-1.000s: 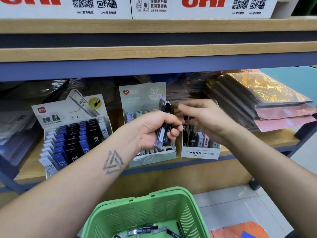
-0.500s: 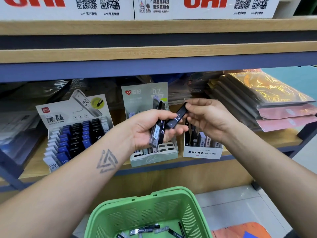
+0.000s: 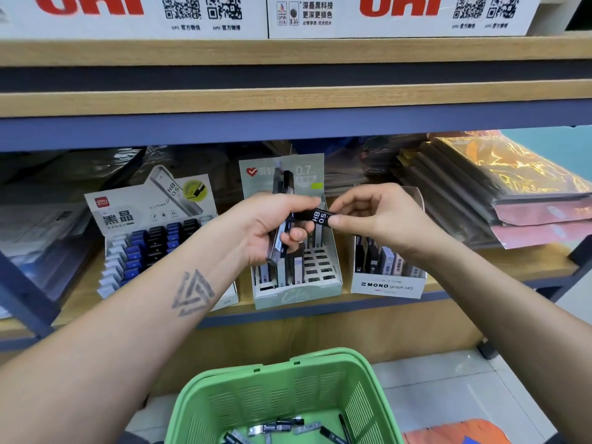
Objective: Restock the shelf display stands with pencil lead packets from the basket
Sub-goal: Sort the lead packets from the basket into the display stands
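Note:
My left hand (image 3: 269, 229) grips a bundle of pencil lead packets (image 3: 283, 219) upright in front of the pale green 0.7 display stand (image 3: 323, 283). My right hand (image 3: 378, 216) pinches one black packet marked HB 0.5 (image 3: 318, 216) at its end, close to the left hand's thumb. To the left stands the grey Deli display stand (image 3: 121, 216) with rows of blue, black and white packets. On the right sits the white MONO display stand (image 3: 387, 286), partly filled. The green basket (image 3: 256, 398) below holds several loose packets (image 3: 278, 427).
Stacked foil-wrapped flat packs (image 3: 512, 193) lie on the shelf at the right. White uni boxes (image 3: 224, 14) sit on the wooden upper shelf (image 3: 288, 104). Plastic-wrapped stock (image 3: 38, 219) fills the shelf's left side. Tiled floor (image 3: 432, 392) shows beside the basket.
My right hand drew a single black HB 0.5 packet out from the left hand's bundle and now holds it level between the hands. The view moved slightly closer.

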A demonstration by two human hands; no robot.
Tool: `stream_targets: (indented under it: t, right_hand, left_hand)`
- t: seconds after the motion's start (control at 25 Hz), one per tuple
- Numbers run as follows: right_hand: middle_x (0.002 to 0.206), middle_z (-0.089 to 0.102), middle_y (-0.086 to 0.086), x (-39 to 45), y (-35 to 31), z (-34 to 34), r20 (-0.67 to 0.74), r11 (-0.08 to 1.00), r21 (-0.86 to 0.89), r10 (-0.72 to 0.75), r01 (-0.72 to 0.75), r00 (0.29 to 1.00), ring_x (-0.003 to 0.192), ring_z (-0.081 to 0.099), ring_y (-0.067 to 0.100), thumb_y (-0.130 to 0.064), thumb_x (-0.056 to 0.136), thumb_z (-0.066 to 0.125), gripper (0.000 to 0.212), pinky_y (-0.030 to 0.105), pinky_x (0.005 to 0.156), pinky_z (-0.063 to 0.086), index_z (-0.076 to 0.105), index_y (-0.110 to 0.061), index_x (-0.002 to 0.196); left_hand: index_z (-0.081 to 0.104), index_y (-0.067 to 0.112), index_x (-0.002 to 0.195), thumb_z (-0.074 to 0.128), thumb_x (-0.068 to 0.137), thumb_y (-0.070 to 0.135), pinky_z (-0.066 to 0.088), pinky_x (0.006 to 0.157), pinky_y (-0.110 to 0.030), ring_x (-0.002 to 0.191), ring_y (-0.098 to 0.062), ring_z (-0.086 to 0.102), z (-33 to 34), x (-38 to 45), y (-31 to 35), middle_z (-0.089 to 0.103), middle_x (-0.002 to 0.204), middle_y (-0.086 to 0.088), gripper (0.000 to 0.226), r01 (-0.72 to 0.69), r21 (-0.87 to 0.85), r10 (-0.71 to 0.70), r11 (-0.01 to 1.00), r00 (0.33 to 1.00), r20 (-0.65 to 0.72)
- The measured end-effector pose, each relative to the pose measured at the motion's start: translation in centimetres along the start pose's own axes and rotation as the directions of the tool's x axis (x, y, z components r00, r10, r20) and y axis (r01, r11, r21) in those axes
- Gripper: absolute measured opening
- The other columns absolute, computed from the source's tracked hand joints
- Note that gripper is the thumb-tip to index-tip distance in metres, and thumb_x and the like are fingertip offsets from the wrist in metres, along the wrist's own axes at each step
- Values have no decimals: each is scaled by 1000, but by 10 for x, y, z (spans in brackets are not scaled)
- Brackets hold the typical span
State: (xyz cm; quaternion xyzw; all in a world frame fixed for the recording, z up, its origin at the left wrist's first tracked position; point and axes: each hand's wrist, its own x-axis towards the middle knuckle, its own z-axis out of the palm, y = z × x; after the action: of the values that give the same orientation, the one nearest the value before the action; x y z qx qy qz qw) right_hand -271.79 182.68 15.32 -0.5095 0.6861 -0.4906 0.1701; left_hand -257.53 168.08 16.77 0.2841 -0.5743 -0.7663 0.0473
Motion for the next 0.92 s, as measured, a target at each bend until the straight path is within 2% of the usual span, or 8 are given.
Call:
stream_targets:
  t: [0.16,0.36,0.44,0.56,0.64,0.72,0.8,0.92]
  right_hand:
    - [88,76,7,7,-9,19,16,985,-144,-91,92,996,81,71,17,-14,83,82,21,30,79,58,74,-7,101]
    - [80,68,-2,15,-13,27,27,999,3,-43,43,999,73,65,14,-8,85,78,49,29,76,55,62,-24,129]
    - [82,66,-2,18,-16,38,27,999,34,-34,33,999,70,65,14,-8,84,80,42,30,72,56,66,-21,122]
    - [83,68,10,21,-25,55,41,993,116,-15,10,999,71,70,21,-8,86,78,27,31,63,59,67,-13,110]
    - [81,70,15,26,-29,58,36,988,155,-9,3,999,74,72,27,-9,87,77,21,33,63,59,66,-11,105]
    - [76,71,12,31,-28,52,-6,979,204,11,-9,1000,67,69,24,-9,87,77,18,29,58,56,66,-10,101]
    - [70,70,4,29,-24,43,-67,969,248,44,-27,997,62,65,19,-6,87,76,16,26,54,53,65,-9,99]
    - [71,69,9,25,-20,42,-84,942,332,86,-54,993,60,68,23,0,86,74,17,31,59,59,62,-4,98]
  left_hand:
    - [60,6,94,66,95,24,28,31,-12,39,-6,39,1,-1,-1,51,62,-5,19,-26,81,27,996,1000,-9]
    - [57,12,86,68,93,27,27,34,-10,40,-4,40,-16,-11,10,49,61,-1,20,-14,-30,12,999,999,-49]
    - [55,15,84,71,90,27,26,35,-11,39,-3,37,-30,-18,15,46,56,4,20,-14,-63,8,998,994,-107]
    - [51,19,81,71,90,29,25,33,-11,35,-2,32,-52,-31,17,39,51,7,24,-29,-18,25,999,985,-172]
    - [49,20,75,71,89,34,25,31,-13,36,-3,31,-62,-39,16,39,51,6,29,-27,19,29,999,987,-160]
    - [48,19,69,68,89,39,25,33,-14,38,-5,32,-67,-45,15,41,55,4,35,-15,9,16,1000,993,-120]
    - [50,15,74,59,94,37,25,35,-14,43,-7,34,-70,-51,17,44,61,1,31,-12,-69,7,998,998,-67]
    - [54,7,90,45,99,23,27,35,-15,45,-7,36,-75,-55,25,46,64,-2,20,-58,-166,46,984,996,-77]
